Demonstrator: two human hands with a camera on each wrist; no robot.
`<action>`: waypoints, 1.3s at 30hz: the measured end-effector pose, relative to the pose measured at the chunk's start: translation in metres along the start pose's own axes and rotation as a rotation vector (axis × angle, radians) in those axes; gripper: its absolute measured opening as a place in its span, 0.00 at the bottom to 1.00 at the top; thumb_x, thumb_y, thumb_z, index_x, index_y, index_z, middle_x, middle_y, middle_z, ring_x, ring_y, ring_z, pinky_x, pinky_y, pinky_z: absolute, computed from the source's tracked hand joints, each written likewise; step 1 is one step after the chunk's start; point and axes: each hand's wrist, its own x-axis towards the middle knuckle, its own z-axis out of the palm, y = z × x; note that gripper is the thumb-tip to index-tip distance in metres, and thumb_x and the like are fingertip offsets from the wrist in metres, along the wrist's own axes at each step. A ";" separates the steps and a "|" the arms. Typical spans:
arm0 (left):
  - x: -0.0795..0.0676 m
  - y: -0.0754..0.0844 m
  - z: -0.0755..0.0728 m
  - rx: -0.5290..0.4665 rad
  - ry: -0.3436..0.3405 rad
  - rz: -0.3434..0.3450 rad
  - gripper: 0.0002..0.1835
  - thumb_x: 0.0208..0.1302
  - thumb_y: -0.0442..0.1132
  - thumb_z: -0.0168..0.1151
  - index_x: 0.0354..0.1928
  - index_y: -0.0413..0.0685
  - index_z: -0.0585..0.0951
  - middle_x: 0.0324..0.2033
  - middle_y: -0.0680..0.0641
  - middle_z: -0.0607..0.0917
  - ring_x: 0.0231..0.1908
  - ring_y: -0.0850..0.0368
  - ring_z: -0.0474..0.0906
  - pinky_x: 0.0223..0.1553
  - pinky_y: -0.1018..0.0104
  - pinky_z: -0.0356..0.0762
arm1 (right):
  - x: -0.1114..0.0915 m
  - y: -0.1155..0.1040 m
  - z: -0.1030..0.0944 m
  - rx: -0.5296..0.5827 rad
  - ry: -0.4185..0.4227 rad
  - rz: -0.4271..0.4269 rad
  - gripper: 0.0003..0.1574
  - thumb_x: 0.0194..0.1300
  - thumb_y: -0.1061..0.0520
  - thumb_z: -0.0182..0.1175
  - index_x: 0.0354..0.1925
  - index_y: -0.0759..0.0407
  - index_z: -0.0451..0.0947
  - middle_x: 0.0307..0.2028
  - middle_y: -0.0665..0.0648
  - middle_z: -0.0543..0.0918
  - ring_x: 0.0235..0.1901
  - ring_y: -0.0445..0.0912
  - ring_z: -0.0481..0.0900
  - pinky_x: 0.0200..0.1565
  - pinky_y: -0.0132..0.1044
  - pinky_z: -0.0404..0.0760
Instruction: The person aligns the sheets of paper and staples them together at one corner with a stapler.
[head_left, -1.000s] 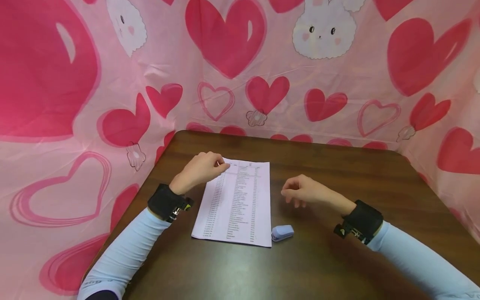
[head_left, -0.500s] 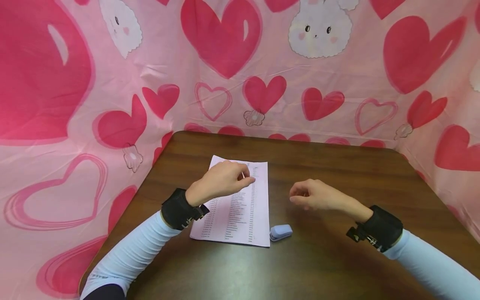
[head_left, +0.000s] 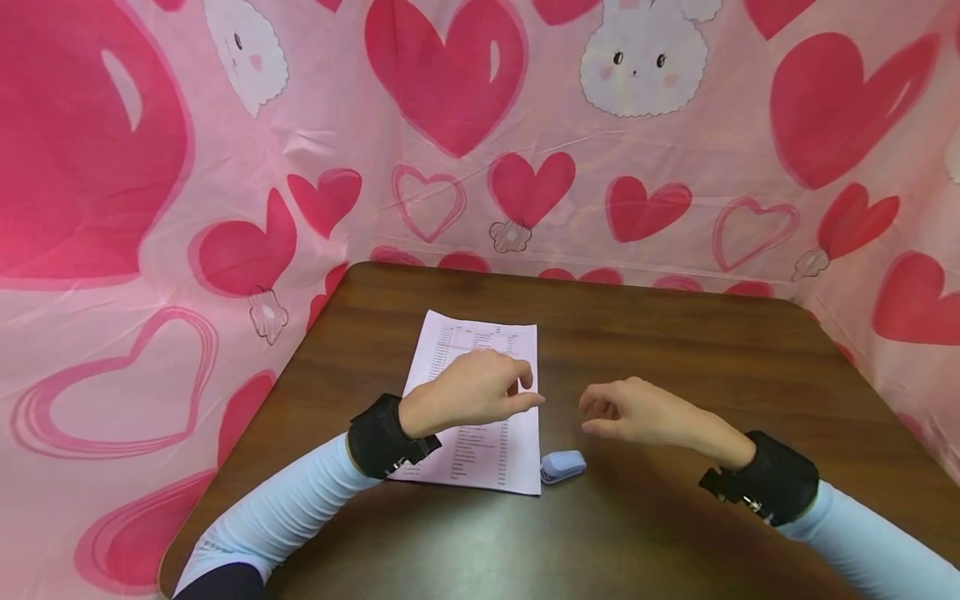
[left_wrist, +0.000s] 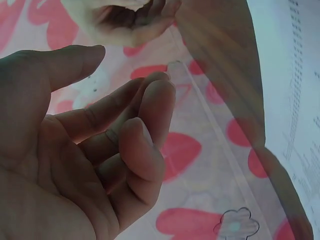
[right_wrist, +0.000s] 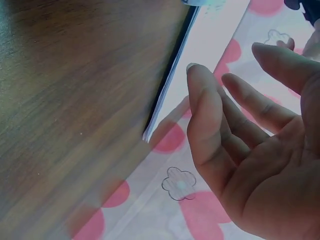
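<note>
Printed sheets of paper, covered with columns of small text, lie flat on the table. My left hand hovers over their middle, its fingers loosely curled around nothing, and hides part of the print. To the right of the sheets, my right hand hangs above the wood, likewise loosely curled and holding nothing. A small pale-blue thing that looks like a mini stapler lies at the sheets' lower right corner, nearer the front than my right hand. In the right wrist view the paper shows a layered edge.
The brown wooden table has rounded far corners. A pink cloth with hearts and rabbit faces hangs behind it and along its sides. Each wrist bears a black strap with a small camera device.
My left hand has moved right and toward the front, from the sheets' upper left corner to over their middle. My right hand has shifted slightly right and nearer. Paper and stapler-like thing stay put.
</note>
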 end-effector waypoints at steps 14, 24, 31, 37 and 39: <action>0.004 0.017 0.037 0.060 -0.103 0.057 0.18 0.62 0.57 0.65 0.41 0.51 0.85 0.23 0.58 0.82 0.24 0.66 0.75 0.21 0.73 0.67 | 0.000 -0.004 0.024 -0.028 -0.010 -0.061 0.17 0.61 0.50 0.68 0.46 0.54 0.81 0.33 0.43 0.84 0.29 0.33 0.76 0.32 0.29 0.77; 0.006 0.024 0.054 0.160 -0.160 0.050 0.19 0.56 0.60 0.68 0.33 0.52 0.81 0.20 0.60 0.77 0.22 0.64 0.72 0.19 0.68 0.65 | -0.002 -0.002 0.033 -0.062 -0.014 -0.074 0.16 0.59 0.51 0.69 0.45 0.53 0.81 0.36 0.47 0.86 0.30 0.33 0.76 0.32 0.30 0.77; 0.007 0.027 0.063 0.177 -0.180 0.066 0.17 0.58 0.59 0.67 0.29 0.54 0.78 0.19 0.60 0.75 0.20 0.65 0.71 0.19 0.68 0.66 | -0.003 -0.002 0.043 -0.045 -0.034 -0.087 0.12 0.59 0.51 0.69 0.40 0.48 0.78 0.27 0.40 0.77 0.25 0.33 0.70 0.26 0.28 0.71; 0.004 0.029 0.069 0.176 -0.187 0.126 0.16 0.58 0.58 0.68 0.27 0.55 0.79 0.19 0.61 0.73 0.19 0.67 0.68 0.18 0.71 0.64 | -0.002 -0.001 0.048 -0.031 -0.037 -0.094 0.10 0.59 0.52 0.70 0.37 0.48 0.78 0.25 0.40 0.74 0.23 0.32 0.68 0.24 0.27 0.69; 0.004 0.030 0.072 0.179 -0.178 0.136 0.16 0.58 0.57 0.68 0.27 0.55 0.79 0.18 0.61 0.73 0.19 0.68 0.67 0.18 0.72 0.63 | -0.002 -0.001 0.050 -0.041 -0.029 -0.094 0.09 0.59 0.52 0.70 0.36 0.48 0.79 0.24 0.40 0.74 0.23 0.32 0.68 0.24 0.27 0.68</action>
